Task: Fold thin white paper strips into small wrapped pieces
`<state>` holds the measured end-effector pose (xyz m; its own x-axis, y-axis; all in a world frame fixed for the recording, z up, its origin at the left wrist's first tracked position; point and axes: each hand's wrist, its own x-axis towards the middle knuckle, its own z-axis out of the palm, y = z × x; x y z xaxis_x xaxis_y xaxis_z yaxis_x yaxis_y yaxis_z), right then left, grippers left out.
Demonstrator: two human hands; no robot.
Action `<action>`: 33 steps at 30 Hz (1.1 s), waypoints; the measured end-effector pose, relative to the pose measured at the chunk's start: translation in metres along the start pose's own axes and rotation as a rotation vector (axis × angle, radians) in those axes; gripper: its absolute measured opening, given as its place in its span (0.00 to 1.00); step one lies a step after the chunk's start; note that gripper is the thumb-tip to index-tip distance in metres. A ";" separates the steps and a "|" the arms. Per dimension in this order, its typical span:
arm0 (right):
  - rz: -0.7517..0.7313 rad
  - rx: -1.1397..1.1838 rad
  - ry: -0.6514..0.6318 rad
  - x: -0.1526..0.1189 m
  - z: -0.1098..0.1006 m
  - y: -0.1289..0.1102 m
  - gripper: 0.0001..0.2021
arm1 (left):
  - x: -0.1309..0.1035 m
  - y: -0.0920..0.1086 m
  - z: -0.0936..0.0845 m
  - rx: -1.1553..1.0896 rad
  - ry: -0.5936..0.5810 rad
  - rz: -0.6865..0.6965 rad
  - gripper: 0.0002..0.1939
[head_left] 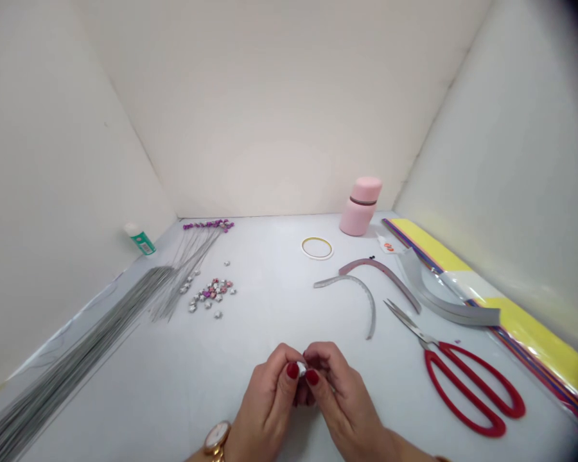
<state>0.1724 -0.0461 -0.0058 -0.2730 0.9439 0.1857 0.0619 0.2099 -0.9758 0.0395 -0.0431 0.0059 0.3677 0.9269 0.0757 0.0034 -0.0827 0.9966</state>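
Near the front edge, my left hand (272,391) and my right hand (340,394) meet, thumbs and fingertips pinched on a small whitish folded piece (302,369) between them. Most of that piece is hidden by the fingers. To the left on the table lies a loose group of small silver, pink and purple stars (213,290). Right of my hands are a curved silver paper strip (366,295), a curved pinkish strip (390,274) and partly open scissors (467,378) with red handles.
Grey wires (96,333) spread along the left, some tipped with purple stars (216,224). A green glue tube (143,242) leans there. Behind are a tape ring (317,257) and a pink bottle (360,208). Wide silver strips (443,308) and yellow packaged sheets (525,327) lie right.
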 end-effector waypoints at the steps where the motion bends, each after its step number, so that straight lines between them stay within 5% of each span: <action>1: 0.014 0.001 -0.017 0.000 0.000 0.000 0.08 | 0.000 0.000 0.001 -0.017 0.000 -0.009 0.17; 8: -0.009 -0.076 -0.064 0.000 -0.003 0.001 0.07 | -0.003 -0.005 0.008 -0.047 0.062 -0.011 0.16; 19: -0.118 -0.098 0.019 -0.007 0.004 0.003 0.09 | -0.007 -0.016 0.017 0.063 0.166 0.182 0.13; 26: 0.088 0.001 0.078 0.000 0.004 0.004 0.11 | -0.001 -0.016 0.009 0.218 0.132 0.168 0.09; 33: 0.159 0.110 0.012 0.005 -0.003 -0.002 0.17 | 0.005 -0.009 -0.012 0.546 0.090 0.373 0.12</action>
<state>0.1740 -0.0408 -0.0022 -0.2569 0.9660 0.0292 -0.0020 0.0297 -0.9996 0.0301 -0.0330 -0.0024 0.3562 0.8255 0.4378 0.3700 -0.5549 0.7451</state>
